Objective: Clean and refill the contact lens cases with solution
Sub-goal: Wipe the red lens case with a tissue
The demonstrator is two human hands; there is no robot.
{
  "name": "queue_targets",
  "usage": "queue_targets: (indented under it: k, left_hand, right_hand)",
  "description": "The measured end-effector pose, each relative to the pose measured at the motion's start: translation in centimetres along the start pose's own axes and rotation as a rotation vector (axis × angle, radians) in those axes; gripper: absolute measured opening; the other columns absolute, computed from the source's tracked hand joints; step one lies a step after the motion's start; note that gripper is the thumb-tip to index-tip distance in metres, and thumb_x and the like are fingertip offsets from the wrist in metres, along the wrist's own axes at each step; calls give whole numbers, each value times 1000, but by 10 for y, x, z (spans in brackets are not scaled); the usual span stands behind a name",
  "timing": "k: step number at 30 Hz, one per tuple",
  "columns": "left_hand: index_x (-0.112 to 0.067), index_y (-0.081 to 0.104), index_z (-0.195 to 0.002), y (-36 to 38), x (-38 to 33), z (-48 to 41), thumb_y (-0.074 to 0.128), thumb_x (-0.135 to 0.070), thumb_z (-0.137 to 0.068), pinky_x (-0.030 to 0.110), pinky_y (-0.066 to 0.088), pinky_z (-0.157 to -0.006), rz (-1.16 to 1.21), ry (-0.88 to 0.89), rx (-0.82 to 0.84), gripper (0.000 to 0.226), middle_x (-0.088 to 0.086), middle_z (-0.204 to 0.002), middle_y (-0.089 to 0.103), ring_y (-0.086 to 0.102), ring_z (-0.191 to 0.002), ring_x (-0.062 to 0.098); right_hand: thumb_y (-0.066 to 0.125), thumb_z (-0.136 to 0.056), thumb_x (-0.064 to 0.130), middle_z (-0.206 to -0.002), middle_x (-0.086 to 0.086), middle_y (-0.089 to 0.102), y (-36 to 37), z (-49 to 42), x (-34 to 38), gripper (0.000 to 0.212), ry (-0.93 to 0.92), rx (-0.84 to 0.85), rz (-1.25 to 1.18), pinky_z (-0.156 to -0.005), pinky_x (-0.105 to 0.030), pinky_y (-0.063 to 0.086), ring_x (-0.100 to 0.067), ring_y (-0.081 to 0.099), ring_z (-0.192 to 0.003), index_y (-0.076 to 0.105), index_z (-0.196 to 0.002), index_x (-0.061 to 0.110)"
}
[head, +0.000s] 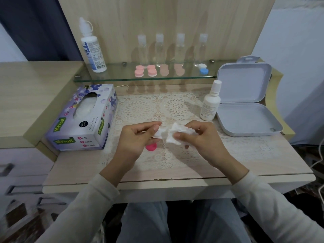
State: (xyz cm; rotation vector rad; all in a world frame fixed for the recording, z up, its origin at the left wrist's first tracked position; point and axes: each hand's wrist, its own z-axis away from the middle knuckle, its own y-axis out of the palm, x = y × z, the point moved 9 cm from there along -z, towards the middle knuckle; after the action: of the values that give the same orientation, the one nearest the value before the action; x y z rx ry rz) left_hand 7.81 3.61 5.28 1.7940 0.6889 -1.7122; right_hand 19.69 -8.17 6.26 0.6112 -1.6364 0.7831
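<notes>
My left hand point(138, 139) pinches a white contact lens case point(158, 132) above the lace mat. My right hand point(198, 139) grips a crumpled white tissue point(175, 135) right beside the case. A bright pink cap point(151, 147) lies on the mat under my left hand; a second pink bit point(186, 146) peeks from under my right hand. A small white solution bottle point(210, 102) stands at the mat's right. On the glass shelf point(112, 78) sit two pink lens cases point(145, 71), a blue and white case point(203, 68) and a large solution bottle point(92, 48).
A purple tissue box point(84, 120) lies to the left of the mat. An open grey plastic box point(245, 102) stands at the right. Several clear empty bottles point(169, 50) line the back of the shelf. The desk's front edge runs just below my wrists.
</notes>
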Motion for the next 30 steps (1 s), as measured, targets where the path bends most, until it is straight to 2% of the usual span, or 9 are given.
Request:
queue_targets:
  k: [3,6,10,13,17,21,25,28,30]
  left_hand:
    - [-11,67,-102,5,-1,2,58,-5,-84,29,57,-76,-53,6,52,21,3,-99,69,69,-83,18]
    - [-11,67,-101,6,-4,4,58,-4,-84,33,56,-77,-80,18,61,21,-2,-92,72,69,-83,18]
    - [-13,68,-96,6,-8,4,58,-3,-84,39,56,-78,-108,26,61,18,0,-92,72,70,-82,21]
    - [-15,69,-94,7,-7,3,60,-5,-84,38,57,-77,-125,26,55,17,4,-91,72,70,-82,22]
    - [-15,69,-91,13,-7,4,59,-4,-84,24,56,-70,-94,36,62,17,4,-88,72,70,-81,18]
    - [-16,69,-90,10,-6,2,60,-5,-83,26,57,-69,-106,25,49,16,0,-89,72,70,-79,16]
    - [-4,68,-99,5,-9,-1,58,-1,-84,22,56,-67,-106,22,36,18,-1,-87,71,70,-76,16]
    - [-9,69,-96,7,-6,0,59,-4,-84,38,57,-76,-139,6,36,16,1,-85,73,70,-78,19]
    - [-16,70,-92,10,-5,2,60,-6,-84,47,54,-82,-155,1,39,16,6,-87,73,70,-81,21]
  right_hand:
    - [78,-68,5,-67,-16,63,1,-3,-3,13,13,-38,92,-56,-34,46,-21,56,-56,66,-67,1]
    - [81,-62,7,-73,-11,61,-3,-5,-4,28,16,-103,125,-64,-45,51,-31,58,-69,56,-69,18]
    - [82,-62,9,-81,5,62,-1,-5,8,40,-80,-74,209,-69,-27,49,-11,59,-78,58,-81,34]
    - [81,-63,7,-76,3,64,2,-3,12,33,-125,-99,201,-64,-27,48,-16,60,-72,59,-70,30]
    - [81,-65,12,-61,3,59,-2,-1,10,31,-143,-215,197,-50,-19,41,-7,52,-54,53,-58,23]
    - [72,-75,5,-66,-17,65,-4,-6,3,15,-96,-152,17,-47,-36,54,-26,64,-51,62,-64,6]
    - [73,-71,-3,-79,-9,68,-1,-8,-2,13,-70,-40,-74,-64,-42,58,-29,67,-68,67,-74,8]
    - [79,-65,3,-76,1,67,0,-6,-1,24,-92,-89,72,-62,-26,52,-13,62,-68,65,-72,21]
    - [81,-63,9,-70,-1,64,-1,-4,1,24,-118,-174,150,-56,-23,47,-10,57,-61,61,-68,21]
